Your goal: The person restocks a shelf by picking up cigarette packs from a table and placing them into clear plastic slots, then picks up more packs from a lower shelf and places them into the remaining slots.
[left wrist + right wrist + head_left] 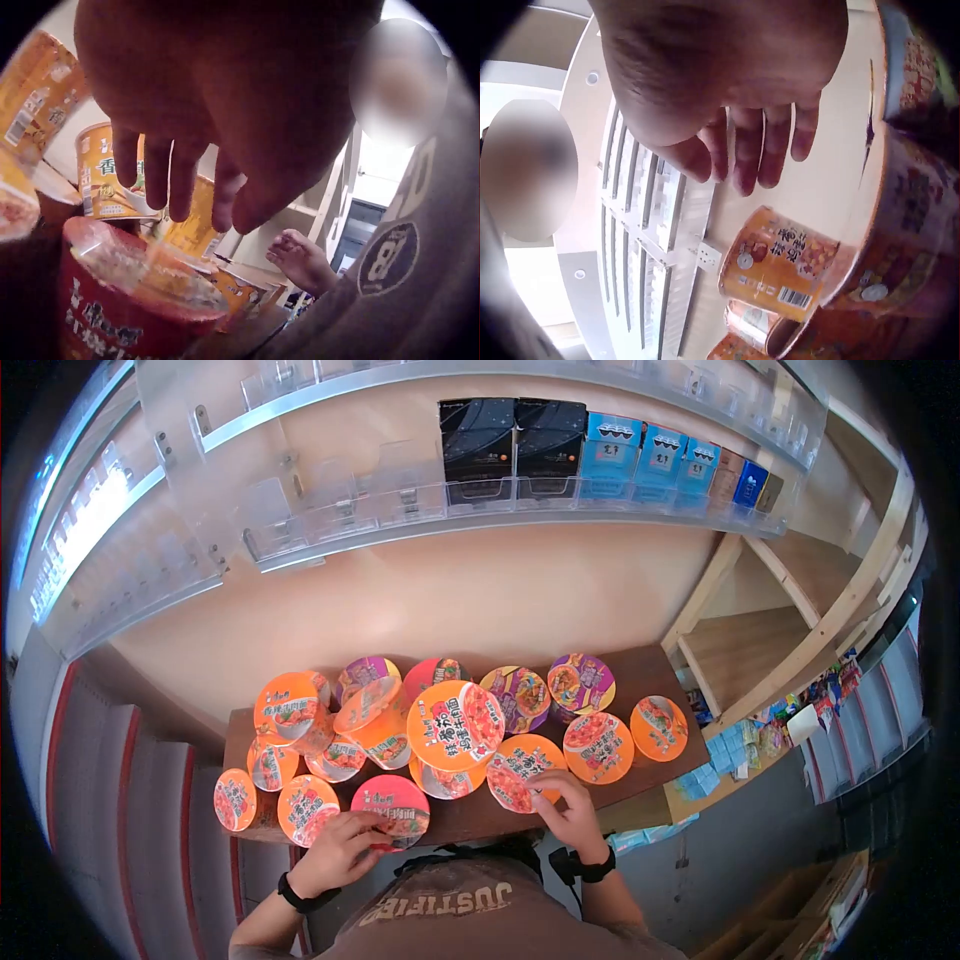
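My left hand [345, 850] is over the near edge of a red instant noodle cup [392, 800]. In the left wrist view its relaxed fingers hang above that cup's lid [142, 270], holding nothing. My right hand [574, 818] overlaps the near right rim of an orange noodle cup [515, 765]. Seen from the right wrist, its fingers [748, 154] are loosely extended with nothing between them. Left of centre, an orange cup [455, 726] sits raised above its neighbours, beside a tilted orange cup [368, 710].
More orange and purple noodle cups [580, 682] crowd the brown table [650, 670]. Above runs a clear-fronted shelf [400, 510] with black boxes [480, 445] and blue boxes [610, 450]. Wooden shelving [750, 640] stands right; grey shelves [110, 790] with red edges stand left.
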A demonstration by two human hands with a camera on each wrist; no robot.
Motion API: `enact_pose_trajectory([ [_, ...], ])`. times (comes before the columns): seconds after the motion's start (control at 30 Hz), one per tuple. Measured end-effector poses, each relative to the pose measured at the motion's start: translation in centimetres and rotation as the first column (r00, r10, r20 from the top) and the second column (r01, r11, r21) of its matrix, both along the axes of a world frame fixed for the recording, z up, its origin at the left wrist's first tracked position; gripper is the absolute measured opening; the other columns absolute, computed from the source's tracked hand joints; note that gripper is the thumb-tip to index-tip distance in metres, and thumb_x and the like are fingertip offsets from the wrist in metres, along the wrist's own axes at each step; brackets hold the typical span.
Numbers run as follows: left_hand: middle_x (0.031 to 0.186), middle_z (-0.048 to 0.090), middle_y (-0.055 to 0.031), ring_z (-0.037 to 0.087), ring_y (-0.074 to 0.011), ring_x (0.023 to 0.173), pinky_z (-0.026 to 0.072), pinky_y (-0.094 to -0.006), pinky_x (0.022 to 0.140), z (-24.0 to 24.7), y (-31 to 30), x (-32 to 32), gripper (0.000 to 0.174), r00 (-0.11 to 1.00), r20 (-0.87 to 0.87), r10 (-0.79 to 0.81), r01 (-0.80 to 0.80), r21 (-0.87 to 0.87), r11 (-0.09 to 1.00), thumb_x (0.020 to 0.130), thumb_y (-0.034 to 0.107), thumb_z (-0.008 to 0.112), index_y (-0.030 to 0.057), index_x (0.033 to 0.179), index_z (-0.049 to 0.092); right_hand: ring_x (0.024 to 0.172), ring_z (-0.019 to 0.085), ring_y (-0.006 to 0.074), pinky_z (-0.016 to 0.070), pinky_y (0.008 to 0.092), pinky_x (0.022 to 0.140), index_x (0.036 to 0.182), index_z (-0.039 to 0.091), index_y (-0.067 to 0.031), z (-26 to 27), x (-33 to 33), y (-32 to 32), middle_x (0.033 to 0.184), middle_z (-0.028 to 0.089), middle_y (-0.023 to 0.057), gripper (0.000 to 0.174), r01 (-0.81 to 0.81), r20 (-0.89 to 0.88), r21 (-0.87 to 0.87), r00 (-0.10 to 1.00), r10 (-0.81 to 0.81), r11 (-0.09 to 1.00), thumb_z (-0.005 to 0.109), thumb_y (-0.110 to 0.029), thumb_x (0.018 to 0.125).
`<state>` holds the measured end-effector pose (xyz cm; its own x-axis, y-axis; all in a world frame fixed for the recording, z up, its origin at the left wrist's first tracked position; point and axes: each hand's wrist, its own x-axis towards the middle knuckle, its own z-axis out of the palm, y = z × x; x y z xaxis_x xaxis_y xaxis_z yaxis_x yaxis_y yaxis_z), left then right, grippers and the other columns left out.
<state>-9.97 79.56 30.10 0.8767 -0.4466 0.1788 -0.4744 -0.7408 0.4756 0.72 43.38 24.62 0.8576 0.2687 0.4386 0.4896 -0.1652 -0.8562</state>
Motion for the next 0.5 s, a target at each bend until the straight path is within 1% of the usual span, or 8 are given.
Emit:
enact_pose_trajectory([
  [0.03, 0.117, 0.062, -0.0097, 0.06, -0.0308, 0.109, 0.0492, -0.0423, 0.087, -0.3, 0.0, -0.1, 0.03, 1.0, -0.003, 0.011, -0.011, 0.001, 1.0, 0.078, 0.011, 0.074, 0.0107, 0.107, 0.066, 0.1, 0.064, 0.0287, 0.0459, 0.0429, 0.096, 0.101, 0.067, -0.0045, 0.0, 0.0, 0.2, 0.104, 0.069, 0.0123, 0.015, 0.004, -0.017, -0.019, 1.0, -0.004, 1.0, 0.069, -0.01, 0.087],
  [0.07, 0.117, 0.062, -0.0097, 0.06, -0.0308, 0.109, 0.0492, -0.0423, 0.087, -0.7, 0.0, -0.2, 0.03, 1.0, -0.001, 0.012, -0.012, -0.001, 1.0, 0.078, 0.011, 0.074, 0.0107, 0.107, 0.066, 0.1, 0.064, 0.0287, 0.0459, 0.0429, 0.096, 0.101, 0.067, -0.0045, -0.3, 0.0, 0.4, 0.104, 0.069, 0.0123, 0.015, 0.002, -0.015, -0.021, 1.0, -0.003, 1.0, 0.069, -0.01, 0.087],
  [0.13, 0.115, 0.061, -0.0079, 0.059, -0.029, 0.106, 0.0478, -0.0399, 0.088, -1.5, 0.2, 0.0, 0.028, 0.999, 0.007, 0.047, -0.046, -0.046, 0.998, 0.08, 0.012, 0.073, 0.0101, 0.107, 0.066, 0.102, 0.063, 0.0293, 0.0414, 0.0456, 0.101, 0.101, 0.068, -0.006, -1.3, 0.1, 0.6, 0.103, 0.068, 0.0112, 0.015, 0.023, 0.036, -0.132, 0.999, -0.018, 0.991, 0.069, -0.011, 0.087],
  [0.17, 0.115, 0.061, -0.0079, 0.059, -0.029, 0.106, 0.0478, -0.0399, 0.088, -1.6, 0.2, 0.0, 0.028, 0.999, 0.011, 0.046, -0.046, -0.052, 0.998, 0.08, 0.012, 0.073, 0.0101, 0.107, 0.066, 0.102, 0.063, 0.0293, 0.0414, 0.0456, 0.101, 0.101, 0.068, -0.006, -1.3, 0.0, 0.8, 0.103, 0.068, 0.0112, 0.015, 0.024, 0.041, -0.138, 0.999, -0.018, 0.99, 0.069, -0.011, 0.087],
  [0.23, 0.109, 0.061, -0.0072, 0.058, -0.0284, 0.104, 0.0468, -0.0402, 0.088, -2.1, 0.2, 0.3, 0.028, 0.997, 0.029, 0.072, -0.071, -0.049, 0.996, 0.08, 0.013, 0.073, 0.0107, 0.108, 0.066, 0.102, 0.062, 0.0293, 0.0396, 0.0456, 0.102, 0.1, 0.068, -0.0068, -1.3, 0.0, 1.2, 0.102, 0.068, 0.0097, 0.015, 0.05, 0.099, -0.212, 0.995, -0.029, 0.976, 0.069, -0.012, 0.087],
  [0.37, 0.105, 0.06, -0.0063, 0.057, -0.0269, 0.101, 0.0449, -0.0404, 0.086, -3.2, 0.5, 1.1, 0.028, 0.998, 0.022, 0.066, -0.065, -0.067, 0.996, 0.08, 0.014, 0.073, 0.0126, 0.108, 0.067, 0.097, 0.062, 0.0292, 0.041, 0.044, 0.098, 0.099, 0.068, -0.0071, -1.9, 0.3, 1.6, 0.1, 0.068, 0.0088, 0.015, 0.076, 0.125, -0.249, 0.991, -0.046, 0.965, 0.07, -0.012, 0.086],
  [0.43, 0.101, 0.059, -0.0049, 0.056, -0.0254, 0.098, 0.0428, -0.0398, 0.082, -3.9, 0.3, 1.3, 0.027, 0.991, 0.085, 0.107, -0.104, -0.036, 0.994, 0.079, 0.016, 0.074, 0.0147, 0.106, 0.068, 0.094, 0.061, 0.0289, 0.042, 0.0438, 0.094, 0.098, 0.068, -0.0074, -1.9, 0.5, 1.7, 0.099, 0.067, 0.0087, 0.015, 0.069, 0.15, -0.242, 0.988, -0.033, 0.968, 0.071, -0.012, 0.084],
  [0.5, 0.1, 0.059, -0.0042, 0.056, -0.025, 0.097, 0.042, -0.0394, 0.082, -4.4, 0.0, 1.3, 0.026, 0.985, 0.116, 0.128, -0.123, -0.047, 0.991, 0.078, 0.016, 0.074, 0.0153, 0.104, 0.069, 0.093, 0.061, 0.0288, 0.0422, 0.0436, 0.093, 0.098, 0.068, -0.0073, -2.0, 0.5, 1.7, 0.098, 0.067, 0.0087, 0.015, 0.08, 0.151, -0.244, 0.988, -0.044, 0.967, 0.071, -0.012, 0.084],
])
